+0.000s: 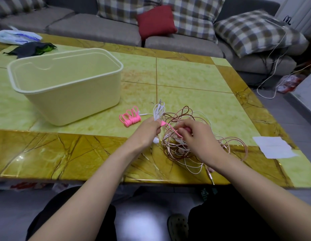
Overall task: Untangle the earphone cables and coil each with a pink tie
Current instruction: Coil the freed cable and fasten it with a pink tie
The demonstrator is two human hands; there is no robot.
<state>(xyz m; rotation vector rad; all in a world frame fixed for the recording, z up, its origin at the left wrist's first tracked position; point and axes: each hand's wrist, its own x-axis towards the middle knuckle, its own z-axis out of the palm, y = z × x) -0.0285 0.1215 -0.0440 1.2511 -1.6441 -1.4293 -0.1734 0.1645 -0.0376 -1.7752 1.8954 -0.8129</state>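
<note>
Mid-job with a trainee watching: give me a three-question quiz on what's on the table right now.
1. True or false: the left hand grips a coiled white cable.
2. What stretches between the two hands? A) a pink tie B) a paper slip C) a cushion
3. Fill in: the spare ties lie between the ______ and the tangle.

Key: 1 true. 2 A; the right hand pinches its far end. 3 bin.
</note>
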